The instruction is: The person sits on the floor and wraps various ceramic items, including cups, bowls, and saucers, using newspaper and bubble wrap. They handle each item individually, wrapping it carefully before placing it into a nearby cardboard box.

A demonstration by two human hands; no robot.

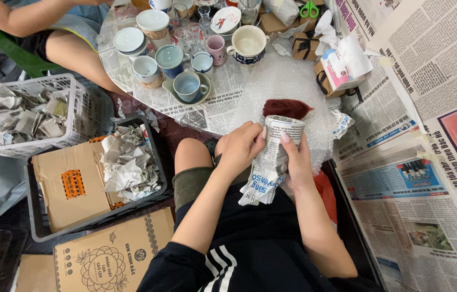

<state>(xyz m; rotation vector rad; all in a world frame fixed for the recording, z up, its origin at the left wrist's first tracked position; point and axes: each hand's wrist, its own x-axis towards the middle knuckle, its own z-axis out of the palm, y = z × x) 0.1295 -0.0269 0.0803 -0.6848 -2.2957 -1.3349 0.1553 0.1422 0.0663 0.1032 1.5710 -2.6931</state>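
Both hands gripping newspaper-wrapped item, held between them

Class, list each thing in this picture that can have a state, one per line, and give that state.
Dark red object part-wrapped in newspaper: top bare, held by both hands.
Left hand: closed on the wrap.
Right hand: closed on the wrap.
White plastic basket: holds crumpled paper.
Black plastic crate: holds cardboard and crumpled paper.
Large white mug with blue base: upright, empty.
Green-handled scissors: shut.
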